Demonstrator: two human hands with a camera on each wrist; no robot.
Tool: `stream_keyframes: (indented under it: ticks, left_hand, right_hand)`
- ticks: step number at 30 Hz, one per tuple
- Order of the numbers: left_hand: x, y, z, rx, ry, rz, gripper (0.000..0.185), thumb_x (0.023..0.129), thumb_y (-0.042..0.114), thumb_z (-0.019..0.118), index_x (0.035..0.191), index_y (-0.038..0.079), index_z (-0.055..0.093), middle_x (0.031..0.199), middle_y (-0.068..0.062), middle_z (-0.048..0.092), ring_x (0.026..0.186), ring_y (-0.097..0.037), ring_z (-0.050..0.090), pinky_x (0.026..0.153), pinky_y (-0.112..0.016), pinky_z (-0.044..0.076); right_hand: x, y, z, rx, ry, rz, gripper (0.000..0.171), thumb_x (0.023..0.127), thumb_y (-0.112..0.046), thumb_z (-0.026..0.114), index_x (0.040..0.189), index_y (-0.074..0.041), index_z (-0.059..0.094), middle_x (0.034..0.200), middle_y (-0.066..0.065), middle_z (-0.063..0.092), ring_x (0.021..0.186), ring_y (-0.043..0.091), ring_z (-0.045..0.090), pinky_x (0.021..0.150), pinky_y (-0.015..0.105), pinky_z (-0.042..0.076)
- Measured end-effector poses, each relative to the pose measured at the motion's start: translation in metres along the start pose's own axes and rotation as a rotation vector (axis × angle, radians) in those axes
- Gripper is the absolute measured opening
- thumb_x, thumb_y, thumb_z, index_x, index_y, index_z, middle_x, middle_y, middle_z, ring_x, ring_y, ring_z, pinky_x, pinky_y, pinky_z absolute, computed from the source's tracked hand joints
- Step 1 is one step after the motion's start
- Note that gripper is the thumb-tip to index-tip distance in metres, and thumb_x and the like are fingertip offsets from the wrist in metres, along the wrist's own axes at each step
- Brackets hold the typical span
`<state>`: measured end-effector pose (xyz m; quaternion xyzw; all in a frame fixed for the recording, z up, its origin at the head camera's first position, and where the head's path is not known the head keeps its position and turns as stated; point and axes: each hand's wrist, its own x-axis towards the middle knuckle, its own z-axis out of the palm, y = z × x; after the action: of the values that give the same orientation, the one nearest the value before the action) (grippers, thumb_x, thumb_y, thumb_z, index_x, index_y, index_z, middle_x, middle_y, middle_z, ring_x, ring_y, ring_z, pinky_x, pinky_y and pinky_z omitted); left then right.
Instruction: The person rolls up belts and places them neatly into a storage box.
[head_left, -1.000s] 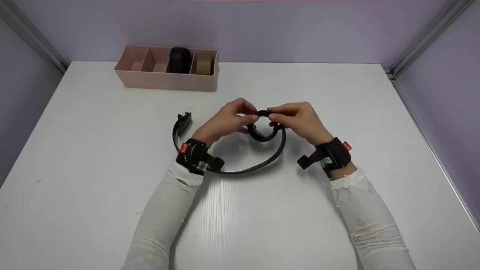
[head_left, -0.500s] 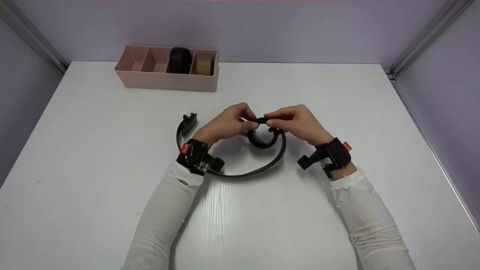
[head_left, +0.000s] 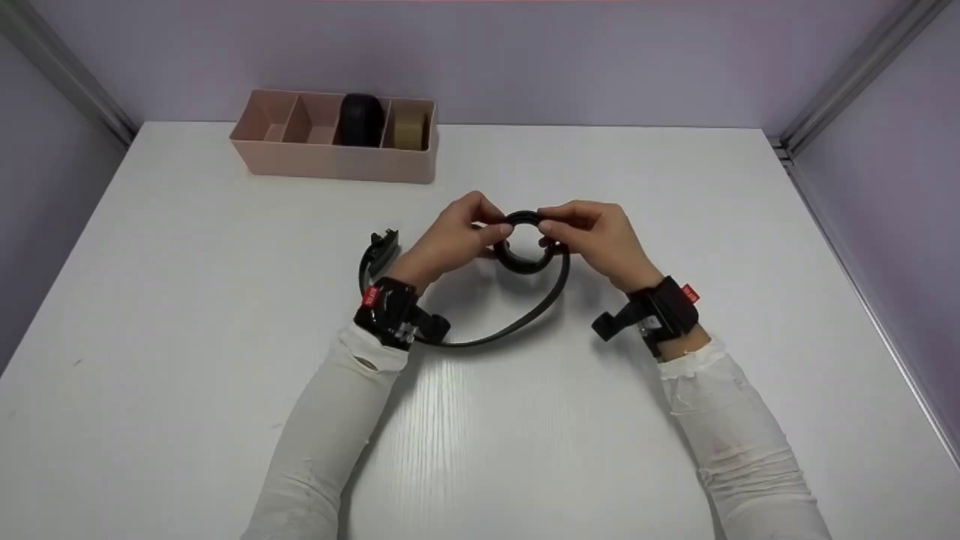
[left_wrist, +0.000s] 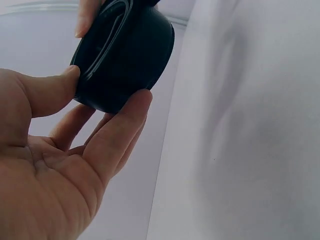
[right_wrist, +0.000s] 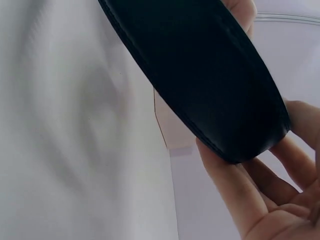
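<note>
A black belt (head_left: 517,324) is partly wound into a coil above the white table, mid-view in the head view. My left hand (head_left: 459,236) pinches the coil's left side between thumb and fingers. On the opposite side, my right hand (head_left: 600,234) grips it the same way. From the coil the loose strap curves down and left, passing behind the left wrist. Its buckle end (head_left: 382,247) stands beside the left forearm. Seen from the left wrist, the coiled belt (left_wrist: 142,57) shows several layers nested together. The right wrist view shows the strap's smooth outer face (right_wrist: 200,75), stitched along the edges.
At the back left of the white table (head_left: 540,435) stands a pink divided box (head_left: 337,163). It holds a black rounded item (head_left: 361,120) and a roll of tan tape (head_left: 409,129). Pale walls enclose the table's back and sides.
Both hands dipped slightly towards me with the coil, then rose back away. The buckle end has shifted a little to the right. Both hands still hold the belt.
</note>
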<state>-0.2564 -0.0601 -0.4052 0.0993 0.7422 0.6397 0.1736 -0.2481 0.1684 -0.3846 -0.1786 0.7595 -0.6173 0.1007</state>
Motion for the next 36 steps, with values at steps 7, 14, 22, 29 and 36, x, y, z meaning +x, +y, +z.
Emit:
stream_keyframes:
  ticks: [7,14,22,29,36]
  left_hand:
    - [-0.0027,0.0005,-0.0023,0.044,-0.09,-0.042,0.024,0.091,0.018,0.065,0.104,0.003,0.05,0.111,-0.012,0.057,0.094,-0.022,0.064,0.079,-0.031,0.054]
    - [-0.0037,-0.0017,-0.002,0.162,-0.196,-0.053,0.024,0.09,0.021,0.067,0.1,0.005,0.053,0.103,-0.009,0.061,0.092,-0.02,0.064,0.078,-0.031,0.054]
    - [-0.0032,0.0004,-0.0035,0.142,-0.09,0.032,0.019,0.091,0.019,0.066,0.099,0.006,0.054,0.106,-0.007,0.064,0.09,-0.019,0.066,0.078,-0.031,0.054]
    - [-0.0038,0.0047,-0.0051,0.056,0.044,0.068,0.02,0.091,0.018,0.065,0.099,0.004,0.054,0.107,-0.009,0.06,0.093,-0.019,0.066,0.076,-0.03,0.055]
    - [-0.0045,0.006,-0.0072,0.027,-0.015,0.03,0.022,0.091,0.018,0.065,0.099,0.003,0.051,0.107,-0.012,0.058,0.094,-0.022,0.064,0.077,-0.032,0.055]
  right_hand:
    - [-0.0019,-0.0049,-0.0054,-0.085,-0.096,0.031,0.031,0.089,-0.018,0.069,0.114,-0.002,0.068,0.097,0.012,0.071,0.088,0.032,0.068,0.076,0.033,0.055]
    - [-0.0033,-0.0063,-0.0057,-0.202,-0.242,0.063,0.029,0.089,-0.022,0.069,0.113,-0.007,0.07,0.094,0.008,0.073,0.086,0.03,0.067,0.073,0.031,0.055]
    - [-0.0015,-0.0048,-0.0007,-0.141,-0.14,0.013,0.031,0.09,-0.021,0.067,0.117,-0.004,0.067,0.103,0.012,0.07,0.091,0.035,0.065,0.074,0.029,0.054]
    - [0.0004,-0.0017,0.0016,-0.032,-0.024,-0.033,0.035,0.09,-0.018,0.066,0.121,-0.002,0.063,0.11,0.013,0.067,0.094,0.031,0.066,0.08,0.035,0.054]
    - [-0.0008,-0.006,-0.0017,-0.081,-0.035,-0.042,0.033,0.091,-0.018,0.066,0.12,-0.003,0.065,0.108,0.016,0.068,0.092,0.033,0.067,0.079,0.036,0.054]
